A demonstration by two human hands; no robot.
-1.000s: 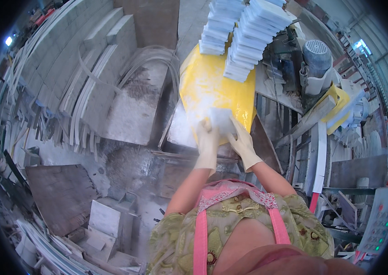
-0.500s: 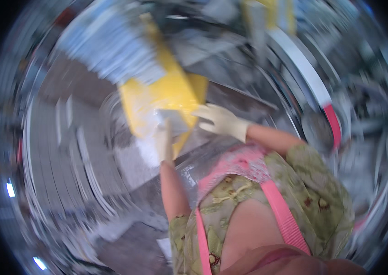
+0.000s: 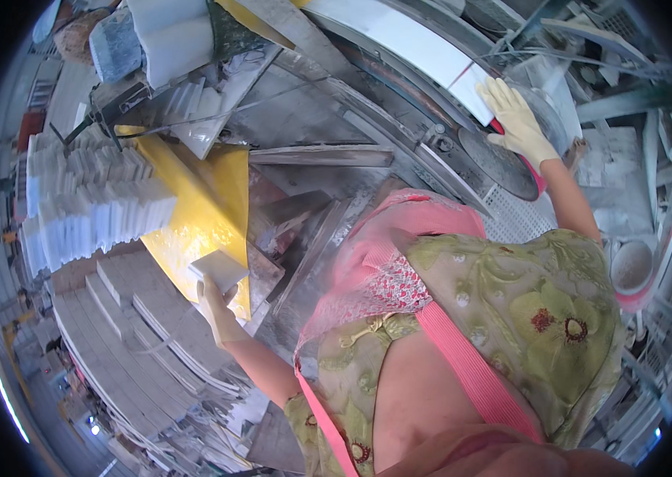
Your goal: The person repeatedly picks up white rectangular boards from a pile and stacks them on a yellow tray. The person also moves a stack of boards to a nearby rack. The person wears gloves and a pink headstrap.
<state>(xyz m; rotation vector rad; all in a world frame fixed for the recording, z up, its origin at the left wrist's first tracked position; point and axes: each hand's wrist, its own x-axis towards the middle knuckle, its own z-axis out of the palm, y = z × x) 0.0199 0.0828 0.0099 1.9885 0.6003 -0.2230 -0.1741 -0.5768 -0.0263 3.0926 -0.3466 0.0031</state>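
Note:
My left hand [image 3: 215,310], in a pale rubber glove, has its fingers closed on the near edge of a small square white-grey tile [image 3: 219,271]. The tile is above the lower end of a wet yellow sheet [image 3: 209,191]. Far to the right, my right hand [image 3: 517,121], gloved the same way, is open with its fingers stretched out. It lies on or just over the end of a long curved white strip [image 3: 407,40], close to a red section; whether it presses on the strip I cannot tell.
Stacks of thin white tiles [image 3: 97,203] stand at the left beyond the yellow sheet. Long grey slabs [image 3: 121,326] are layered at the near left. A round dark disc [image 3: 499,164] and a perforated plate [image 3: 522,208] are below my right hand. A round bucket [image 3: 632,266] is at the right.
My right hand has left the yellow sheet and reached far right to the white strip. My left hand still has the tile. The view has turned, and the earlier frame is blurred.

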